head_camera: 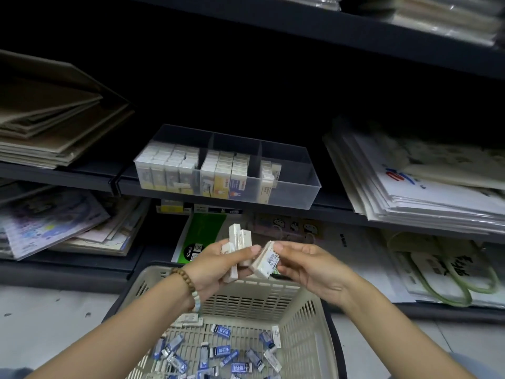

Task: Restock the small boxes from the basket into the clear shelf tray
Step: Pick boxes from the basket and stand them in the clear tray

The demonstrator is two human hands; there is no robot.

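The left hand (216,265) grip is curled round several small white cardboard boxes (240,242), held upright above the beige slotted plastic basket (246,296). The right hand (308,269) grip pinches further white boxes (266,262), barcode up, apparently for sorting. The clear plastic divided shelf tray (295,192) sits ahead on the shelf; its right compartment has room.

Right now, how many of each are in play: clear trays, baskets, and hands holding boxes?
clear tray: 1 (3 compartments)
basket: 1
hands holding small boxes: 2, the left hand and the right hand
Total: 4
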